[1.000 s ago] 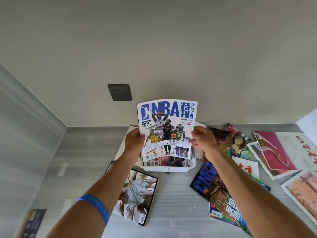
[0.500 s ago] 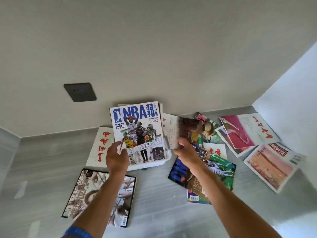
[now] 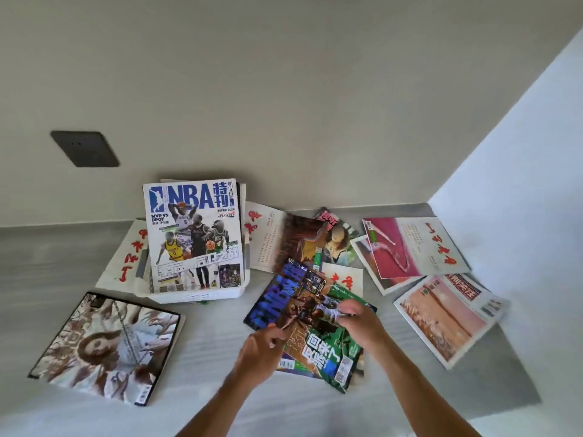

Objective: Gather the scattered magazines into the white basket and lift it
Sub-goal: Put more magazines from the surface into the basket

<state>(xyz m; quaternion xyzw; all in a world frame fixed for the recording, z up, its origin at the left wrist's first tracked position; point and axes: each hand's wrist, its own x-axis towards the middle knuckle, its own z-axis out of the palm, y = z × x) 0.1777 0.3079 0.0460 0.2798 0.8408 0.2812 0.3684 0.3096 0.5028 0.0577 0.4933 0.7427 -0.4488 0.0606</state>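
Observation:
A white basket (image 3: 195,298) stands on the grey surface by the back wall, and an NBA magazine (image 3: 192,234) stands upright in it in front of other magazines. To its right lies a dark blue NBA magazine (image 3: 284,294) on top of a green magazine (image 3: 325,354). My left hand (image 3: 262,348) pinches the dark blue magazine's near left edge with curled fingers. Over at that magazine's right corner, my right hand (image 3: 359,323) pinches it. Both hands are blurred.
A brown-and-white magazine (image 3: 104,345) lies front left, and a white one with red characters (image 3: 126,257) sits left of the basket. Several more magazines spread right, among them a pink one (image 3: 407,244) and an orange one (image 3: 441,313). A white side wall (image 3: 520,152) closes the right.
Both hands have let go of the upright NBA magazine in the basket and moved right and nearer, onto the dark blue magazine. The view has swung to the right.

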